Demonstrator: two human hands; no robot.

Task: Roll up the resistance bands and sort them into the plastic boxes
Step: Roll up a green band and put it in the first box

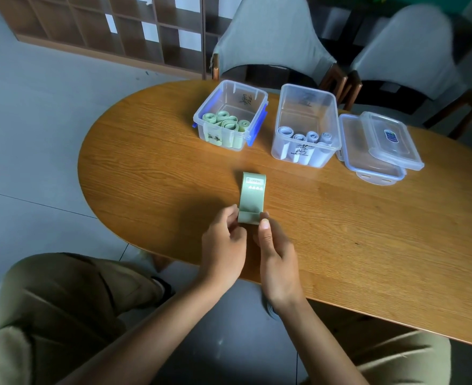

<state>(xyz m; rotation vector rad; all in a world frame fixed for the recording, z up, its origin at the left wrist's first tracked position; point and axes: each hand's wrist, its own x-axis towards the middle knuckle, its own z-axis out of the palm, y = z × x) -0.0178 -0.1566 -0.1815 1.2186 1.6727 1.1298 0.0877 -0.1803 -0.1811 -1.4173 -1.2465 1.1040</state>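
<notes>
A pale green resistance band (252, 194) printed "HEAVY" lies flat on the wooden table (157, 168), its near end folded over into the start of a roll. My left hand (223, 245) pinches that rolled end from the left and my right hand (275, 257) pinches it from the right, thumb on top. Behind stands a clear plastic box with blue clips (250, 98) that holds several rolled green bands (227, 122). To its right a second clear box (307, 107) holds several rolled pale blue bands (307, 136).
Two clear lids (381, 145) lie stacked at the right of the boxes. Two chairs with grey covers (270, 37) stand behind the table. A wooden shelf unit (104, 29) is at the back left. My knees show below the table's near edge.
</notes>
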